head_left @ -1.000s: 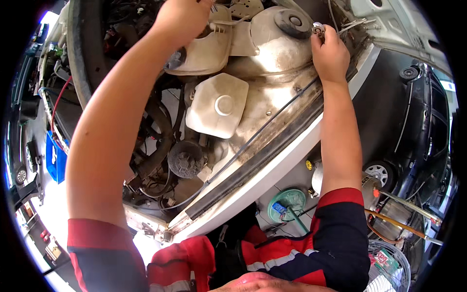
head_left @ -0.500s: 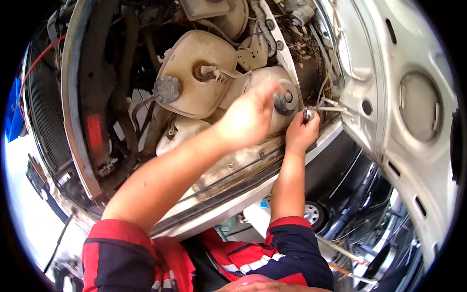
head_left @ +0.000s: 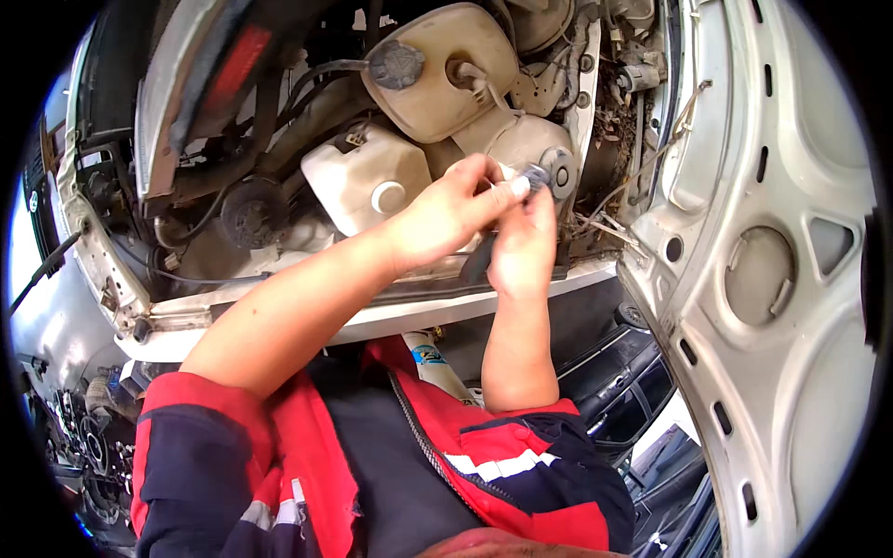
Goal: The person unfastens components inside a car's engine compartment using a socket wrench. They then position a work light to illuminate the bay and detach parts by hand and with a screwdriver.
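Your right hand [head_left: 523,246] clamps a ratchet-like tool [head_left: 537,177]; your left hand [head_left: 465,200] meets it at the blurred head, its grip unclear. The step appears to be adjusting that head, calling for a steady right hold. Beyond sits the strut-mount cap [head_left: 561,170].

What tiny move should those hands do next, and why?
Perhaps the right hand should steady the shiny tool while the left hand gently works at its end. Both hands meet there, and the left fingertips seem to touch it, though blur hides exactly how.
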